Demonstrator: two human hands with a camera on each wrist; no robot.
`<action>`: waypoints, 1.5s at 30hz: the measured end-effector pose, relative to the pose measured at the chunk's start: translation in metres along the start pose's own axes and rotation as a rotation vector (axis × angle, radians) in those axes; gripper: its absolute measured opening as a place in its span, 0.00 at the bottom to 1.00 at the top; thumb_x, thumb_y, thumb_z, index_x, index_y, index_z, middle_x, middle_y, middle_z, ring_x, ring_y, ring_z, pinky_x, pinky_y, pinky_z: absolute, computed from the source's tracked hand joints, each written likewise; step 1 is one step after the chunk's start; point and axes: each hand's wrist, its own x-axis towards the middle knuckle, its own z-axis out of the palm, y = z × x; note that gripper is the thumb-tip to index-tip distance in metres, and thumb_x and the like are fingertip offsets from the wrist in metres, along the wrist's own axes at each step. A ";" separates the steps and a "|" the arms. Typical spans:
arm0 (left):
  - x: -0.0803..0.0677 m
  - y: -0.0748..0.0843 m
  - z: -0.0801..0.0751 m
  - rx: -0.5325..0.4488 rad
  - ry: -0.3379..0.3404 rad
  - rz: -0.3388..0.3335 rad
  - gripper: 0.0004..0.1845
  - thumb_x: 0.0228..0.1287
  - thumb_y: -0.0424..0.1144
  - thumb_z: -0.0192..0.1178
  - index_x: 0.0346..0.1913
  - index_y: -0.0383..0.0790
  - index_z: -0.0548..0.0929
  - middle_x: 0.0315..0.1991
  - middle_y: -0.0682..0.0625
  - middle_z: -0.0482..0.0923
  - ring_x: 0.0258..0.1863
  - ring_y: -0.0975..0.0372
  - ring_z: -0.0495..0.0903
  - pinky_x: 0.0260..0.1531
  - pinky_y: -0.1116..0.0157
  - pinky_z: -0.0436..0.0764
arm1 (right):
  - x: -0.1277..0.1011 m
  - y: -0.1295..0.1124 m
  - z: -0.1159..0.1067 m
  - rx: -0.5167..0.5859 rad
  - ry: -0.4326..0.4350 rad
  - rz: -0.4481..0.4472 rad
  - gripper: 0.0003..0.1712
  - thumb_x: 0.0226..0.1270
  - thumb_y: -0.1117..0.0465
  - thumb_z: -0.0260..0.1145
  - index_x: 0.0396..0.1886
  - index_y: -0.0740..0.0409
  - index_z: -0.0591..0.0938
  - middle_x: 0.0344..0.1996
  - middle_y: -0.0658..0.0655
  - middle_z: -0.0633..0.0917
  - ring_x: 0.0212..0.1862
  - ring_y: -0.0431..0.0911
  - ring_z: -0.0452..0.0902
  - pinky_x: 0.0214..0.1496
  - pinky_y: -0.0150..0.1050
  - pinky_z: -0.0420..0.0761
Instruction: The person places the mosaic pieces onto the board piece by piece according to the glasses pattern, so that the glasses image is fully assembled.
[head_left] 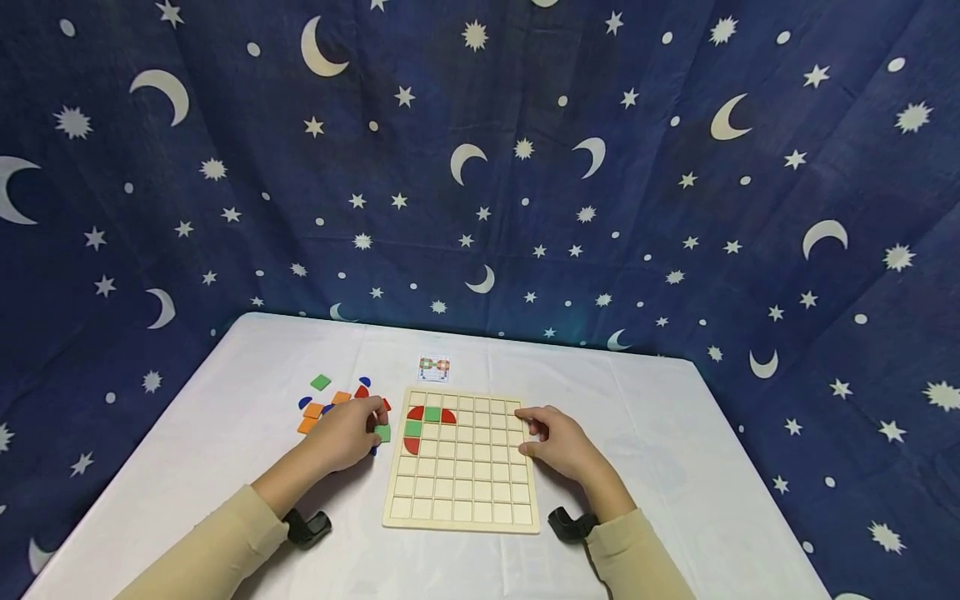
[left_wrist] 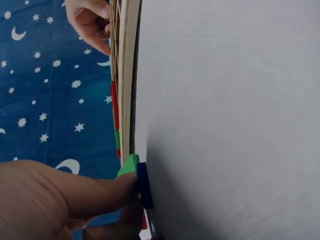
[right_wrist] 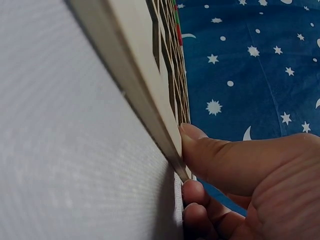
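A wooden grid board [head_left: 480, 492] lies flat on the white table. Its upper left corner holds red curved tiles [head_left: 415, 412] and two green squares [head_left: 432, 413]. My left hand [head_left: 372, 430] is just left of the board and pinches a green square tile [head_left: 383, 432]. The left wrist view shows that green tile [left_wrist: 129, 166] at my fingertips, with a dark blue piece [left_wrist: 143, 185] beside it. My right hand [head_left: 529, 433] grips the board's right edge. In the right wrist view, the thumb [right_wrist: 210, 150] lies on the board's rim [right_wrist: 145, 95] and the fingers curl beneath.
Loose green [head_left: 320, 382], orange [head_left: 312, 410], blue [head_left: 304, 402] and red [head_left: 362, 391] tiles lie left of the board. A small pattern card [head_left: 434, 367] sits behind it. Dark starry cloth [head_left: 480, 167] hangs behind and beside the table [head_left: 675, 433].
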 end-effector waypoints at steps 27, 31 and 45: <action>0.003 0.045 0.022 -0.212 -0.034 0.099 0.08 0.71 0.30 0.67 0.36 0.49 0.86 0.30 0.56 0.79 0.34 0.61 0.76 0.38 0.61 0.75 | 0.003 -0.001 0.001 -0.021 -0.007 0.015 0.33 0.58 0.63 0.83 0.65 0.47 0.86 0.36 0.47 0.77 0.38 0.43 0.71 0.43 0.40 0.70; 0.004 0.048 0.027 -0.162 -0.020 0.105 0.09 0.70 0.31 0.69 0.36 0.50 0.86 0.31 0.57 0.79 0.34 0.61 0.76 0.39 0.60 0.76 | 0.004 -0.002 0.002 -0.017 -0.006 0.014 0.33 0.57 0.63 0.83 0.65 0.48 0.86 0.36 0.47 0.77 0.38 0.43 0.71 0.43 0.40 0.70; 0.000 0.055 0.035 -0.076 -0.016 0.119 0.09 0.59 0.31 0.76 0.37 0.48 0.90 0.30 0.54 0.75 0.32 0.60 0.74 0.36 0.61 0.73 | 0.004 0.001 0.001 -0.019 -0.001 0.018 0.33 0.56 0.63 0.84 0.64 0.48 0.86 0.36 0.48 0.77 0.38 0.43 0.71 0.43 0.40 0.70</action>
